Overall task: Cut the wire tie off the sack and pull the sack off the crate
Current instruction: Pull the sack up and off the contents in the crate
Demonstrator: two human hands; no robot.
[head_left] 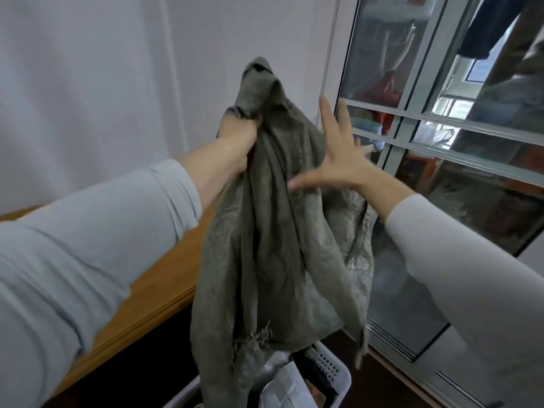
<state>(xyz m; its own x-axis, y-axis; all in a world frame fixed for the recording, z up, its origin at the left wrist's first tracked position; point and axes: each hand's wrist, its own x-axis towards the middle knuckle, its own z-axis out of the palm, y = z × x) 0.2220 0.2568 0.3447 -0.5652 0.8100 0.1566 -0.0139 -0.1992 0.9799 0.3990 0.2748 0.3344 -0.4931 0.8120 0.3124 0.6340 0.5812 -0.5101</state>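
A brown wood desk [164, 290] edge runs along the left. The left hand [238, 136] squeezes tight round the bunched top of the rough grey-green sack [265, 231], held high. Its frayed bottom hangs over the white plastic crate [329, 369] with little holes. The right hand [338, 163] is spread wide by the sack, holding nothing, near the glass door [441, 172].

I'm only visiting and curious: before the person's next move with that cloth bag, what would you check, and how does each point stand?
1. Left hand has a full grip on the sack near its top: ok.
2. Right hand free to help: ok, open with fingers spread.
3. Sack lifted clear of the crate: cannot tell, the frayed hem hangs at the rim.
4. Wire tie gone: cannot tell, none shows.
5. Table out of the sack's way: ok, it lies to the left.
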